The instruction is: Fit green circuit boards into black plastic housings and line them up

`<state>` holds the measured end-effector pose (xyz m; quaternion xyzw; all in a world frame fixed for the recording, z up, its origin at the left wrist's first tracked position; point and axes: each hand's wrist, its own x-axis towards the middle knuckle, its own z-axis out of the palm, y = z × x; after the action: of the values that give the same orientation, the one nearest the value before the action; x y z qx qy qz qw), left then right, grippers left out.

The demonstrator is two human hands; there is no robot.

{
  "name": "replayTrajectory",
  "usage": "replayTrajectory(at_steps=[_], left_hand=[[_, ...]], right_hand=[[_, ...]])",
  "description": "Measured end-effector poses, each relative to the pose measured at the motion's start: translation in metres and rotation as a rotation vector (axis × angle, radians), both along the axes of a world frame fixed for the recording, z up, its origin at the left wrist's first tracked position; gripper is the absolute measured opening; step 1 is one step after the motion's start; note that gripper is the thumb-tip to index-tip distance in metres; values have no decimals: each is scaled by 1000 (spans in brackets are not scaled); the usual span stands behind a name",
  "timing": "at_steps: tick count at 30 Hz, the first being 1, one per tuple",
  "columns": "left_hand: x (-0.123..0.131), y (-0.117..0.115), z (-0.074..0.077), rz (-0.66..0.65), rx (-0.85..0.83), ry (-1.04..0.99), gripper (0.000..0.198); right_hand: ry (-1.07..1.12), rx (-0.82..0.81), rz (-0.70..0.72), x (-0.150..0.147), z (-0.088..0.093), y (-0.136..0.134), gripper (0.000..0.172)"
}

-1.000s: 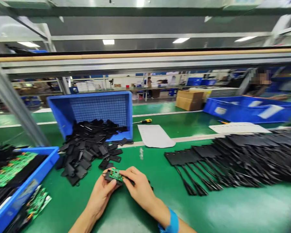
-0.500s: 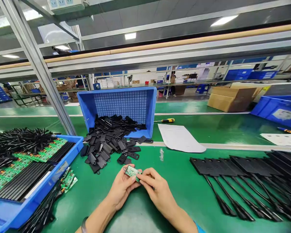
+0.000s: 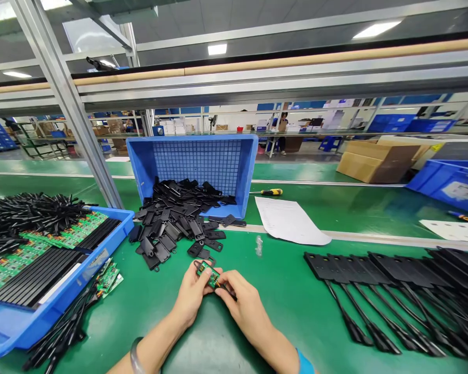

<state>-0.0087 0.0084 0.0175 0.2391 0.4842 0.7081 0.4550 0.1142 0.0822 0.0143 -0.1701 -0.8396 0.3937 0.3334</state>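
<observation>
My left hand (image 3: 192, 293) is closed around a small green circuit board (image 3: 209, 274), with its thumb on the board's face. Under the board a black plastic case shows at its upper left end, where a loop sticks out. At the board's lower right end, my right hand (image 3: 245, 301) pinches a black cable (image 3: 229, 292), partly hidden by the fingers. Just beyond both hands lies a heap of black plastic cases (image 3: 166, 239), spilling from a blue crate (image 3: 197, 158) tipped on its side.
On the left, a blue tray (image 3: 115, 249) holds cabled circuit boards, with more boards (image 3: 109, 278) beside it. Rows of black cased units with cables (image 3: 347, 270) lie on the right. A paper sheet (image 3: 290, 221), a screwdriver (image 3: 271, 192) and a small clear plastic piece (image 3: 259, 245) lie beyond.
The board has turned in my hands and shows a darker green face. My right fingers have shifted along its lower end, where the black cable now shows. The view has moved slightly.
</observation>
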Motion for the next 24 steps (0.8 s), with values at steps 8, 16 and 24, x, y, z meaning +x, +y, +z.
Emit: replayTrajectory(at_steps=[8,16,24], left_hand=[[-2,-1,1,38,6,61,47],[-3,-5,4,87,68,186,39],[-3,-5,3,73,117,236,34]], right_hand=[[48,-27,-45,-3,3,-2,12],[-209,-298,4,-4,4,5,31],[-78,-458,-18,-4,1,0,28]])
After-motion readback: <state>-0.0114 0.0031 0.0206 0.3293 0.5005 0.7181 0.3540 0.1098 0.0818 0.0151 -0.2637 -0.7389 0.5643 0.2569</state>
